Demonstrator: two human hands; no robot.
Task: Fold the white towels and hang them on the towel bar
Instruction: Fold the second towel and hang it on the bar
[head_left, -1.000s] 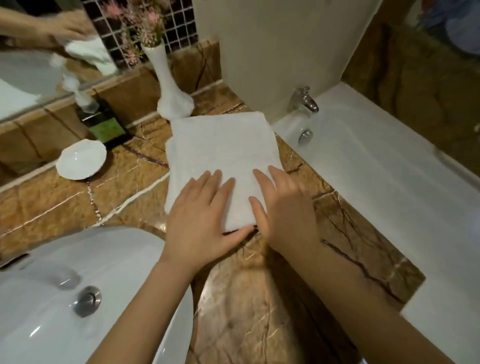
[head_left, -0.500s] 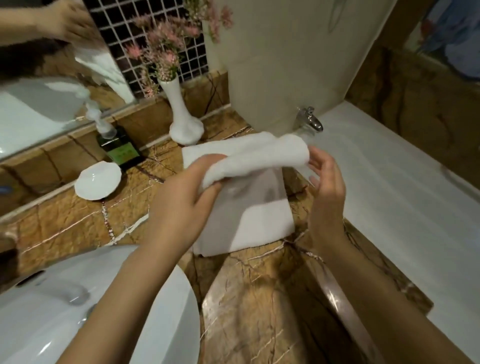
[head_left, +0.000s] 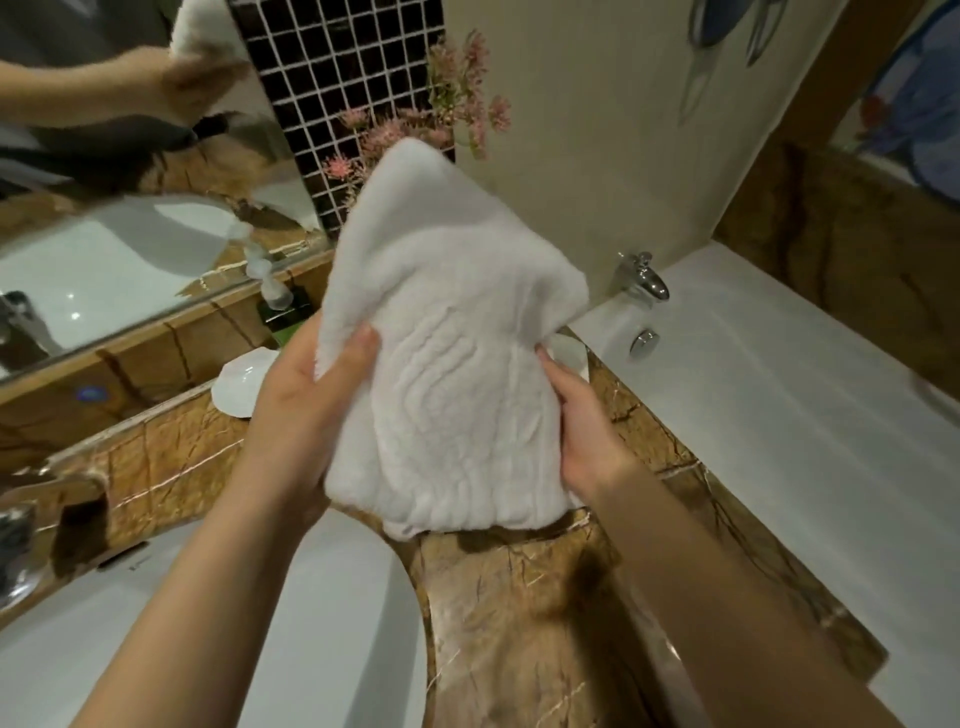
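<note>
Both forearms are bare, no sleeves reaching them, and the left hand (head_left: 306, 410) and right hand (head_left: 587, 431) wear nothing.

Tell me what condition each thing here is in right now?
White towel: folded, lifted off the counter, held by both hands.
Left hand: gripping the towel's left edge.
Right hand: gripping its right edge.
Bathtub tap: no water running.
White dish: lying on the counter, nothing visible in it.
</note>
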